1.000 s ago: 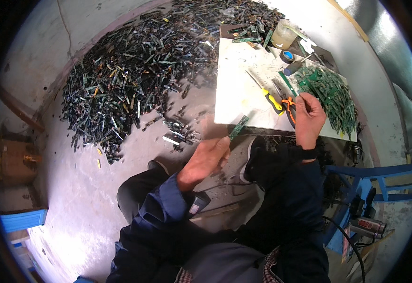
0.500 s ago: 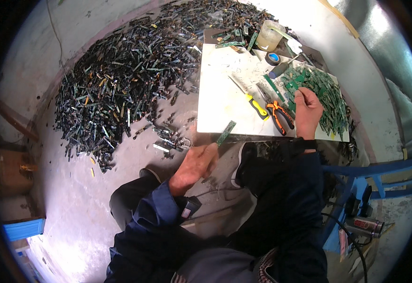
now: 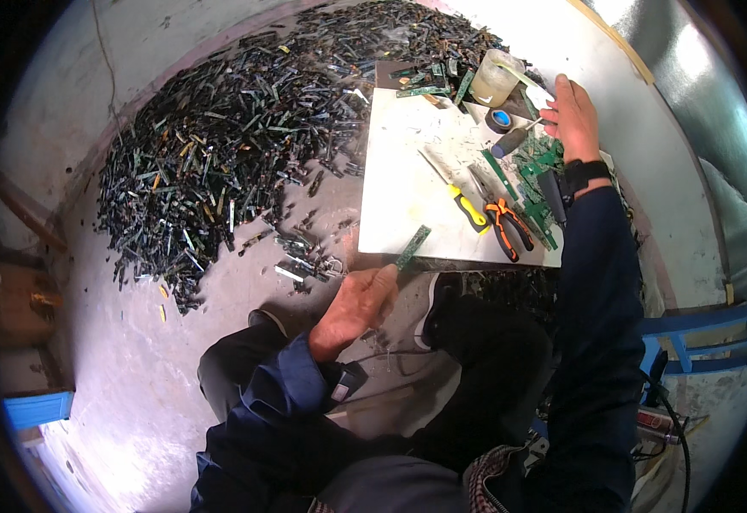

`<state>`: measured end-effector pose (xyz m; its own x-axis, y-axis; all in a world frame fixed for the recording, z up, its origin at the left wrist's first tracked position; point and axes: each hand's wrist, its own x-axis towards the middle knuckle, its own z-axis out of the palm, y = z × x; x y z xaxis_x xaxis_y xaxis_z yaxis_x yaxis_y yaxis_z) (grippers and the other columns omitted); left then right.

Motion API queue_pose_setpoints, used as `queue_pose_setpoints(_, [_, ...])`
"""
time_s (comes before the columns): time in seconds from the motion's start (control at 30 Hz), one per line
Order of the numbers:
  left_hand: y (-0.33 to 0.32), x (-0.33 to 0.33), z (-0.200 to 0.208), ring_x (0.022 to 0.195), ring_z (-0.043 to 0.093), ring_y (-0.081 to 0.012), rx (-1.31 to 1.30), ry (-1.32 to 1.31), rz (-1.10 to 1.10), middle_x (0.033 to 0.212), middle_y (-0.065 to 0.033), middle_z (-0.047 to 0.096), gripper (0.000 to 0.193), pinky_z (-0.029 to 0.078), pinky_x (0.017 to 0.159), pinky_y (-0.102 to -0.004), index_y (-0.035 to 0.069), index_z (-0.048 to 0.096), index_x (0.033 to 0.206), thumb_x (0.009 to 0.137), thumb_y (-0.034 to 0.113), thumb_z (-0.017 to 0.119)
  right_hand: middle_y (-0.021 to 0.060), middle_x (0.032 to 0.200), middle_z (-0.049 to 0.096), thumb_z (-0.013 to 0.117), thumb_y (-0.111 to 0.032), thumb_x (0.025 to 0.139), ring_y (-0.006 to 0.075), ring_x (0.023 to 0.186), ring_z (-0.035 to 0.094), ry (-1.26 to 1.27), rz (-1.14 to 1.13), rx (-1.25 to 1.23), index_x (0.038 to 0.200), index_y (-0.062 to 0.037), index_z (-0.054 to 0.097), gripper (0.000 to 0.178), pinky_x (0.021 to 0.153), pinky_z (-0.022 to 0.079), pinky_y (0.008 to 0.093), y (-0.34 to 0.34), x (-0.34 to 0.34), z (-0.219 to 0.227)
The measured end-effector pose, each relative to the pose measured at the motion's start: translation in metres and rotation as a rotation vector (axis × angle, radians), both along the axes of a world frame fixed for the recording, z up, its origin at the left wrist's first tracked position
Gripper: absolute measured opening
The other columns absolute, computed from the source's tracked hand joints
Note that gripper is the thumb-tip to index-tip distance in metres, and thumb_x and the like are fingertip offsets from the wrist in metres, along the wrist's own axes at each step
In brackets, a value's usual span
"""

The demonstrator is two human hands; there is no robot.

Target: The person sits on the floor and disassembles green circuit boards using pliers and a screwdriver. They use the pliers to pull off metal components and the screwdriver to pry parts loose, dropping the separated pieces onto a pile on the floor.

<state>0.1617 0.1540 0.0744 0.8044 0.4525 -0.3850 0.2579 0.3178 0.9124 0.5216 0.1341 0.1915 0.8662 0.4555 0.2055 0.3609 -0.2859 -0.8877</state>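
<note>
My left hand [image 3: 355, 313], near the front edge of the white board, is closed on one end of a narrow green circuit board strip [image 3: 413, 248], which points up and away. My right hand [image 3: 573, 121] is stretched over the far right of the board with its fingers apart. Its fingertips are beside a white, flat-ended handle [image 3: 538, 96] that slants out of a cloudy plastic cup [image 3: 493, 83]; whether they touch it I cannot tell. Beneath the right wrist and forearm lies a heap of green circuit board strips [image 3: 538, 164], partly hidden.
On the white board [image 3: 395, 201] lie a yellow screwdriver [image 3: 469, 209], orange-and-black pliers [image 3: 504, 224], a roll of black tape [image 3: 499, 120] and a dark-handled tool [image 3: 510, 142]. A large pile of dark strips [image 3: 211, 162] covers the floor at left. Blue furniture [image 3: 707, 338] stands at right.
My right hand has left the heap of green strips and moved farther away, up beside the cup's white handle. My left hand still grips its strip, almost in the same place.
</note>
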Motion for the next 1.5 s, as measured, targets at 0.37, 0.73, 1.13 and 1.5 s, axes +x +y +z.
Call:
queue_pose_setpoints(0.37, [0.003,-0.001,0.002,0.051,0.040,-0.0091,0.076,0.028,0.041,0.056,-0.0003,0.046,0.047,0.033,0.047,-0.0268,0.001,0.052,0.068,0.099,0.036,0.044,0.0054,0.068,0.066,0.060,-0.021,0.087,0.0109,0.052,0.058,-0.238,-0.058,-0.190,0.094,0.0004,0.068,0.024,0.049,0.047,0.0262,0.044,0.017,0.015])
queue_pose_setpoints(0.73, [0.009,-0.005,0.009,0.050,0.043,-0.0101,0.091,-0.014,0.069,0.056,-0.0023,0.048,0.047,0.036,0.047,-0.0276,-0.001,0.054,0.070,0.099,0.035,0.045,0.0081,0.073,0.068,0.060,-0.023,0.086,0.0112,0.056,0.062,-0.111,-0.136,0.000,0.087,0.0031,0.067,0.028,0.045,0.046,0.0239,0.017,0.031,-0.006])
queue_pose_setpoints(1.13, [0.006,0.000,0.000,0.048,0.044,-0.0106,0.137,-0.022,0.087,0.055,-0.0024,0.048,0.048,0.036,0.046,-0.0271,0.000,0.056,0.070,0.099,0.037,0.043,-0.0002,0.065,0.055,0.060,-0.019,0.090,0.0069,0.048,0.048,0.442,0.152,0.112,0.083,-0.0022,0.061,0.018,0.039,0.036,0.0210,-0.020,0.011,-0.029])
queue_pose_setpoints(1.5, [0.004,0.002,-0.004,0.045,0.043,-0.0092,0.070,-0.053,0.124,0.054,-0.0016,0.047,0.052,0.034,0.043,-0.0251,0.002,0.054,0.065,0.100,0.038,0.041,-0.0011,0.062,0.053,0.060,-0.018,0.088,0.0055,0.043,0.042,0.384,0.106,0.058,0.078,-0.0053,0.059,0.016,0.034,0.031,0.0205,-0.005,0.009,-0.035])
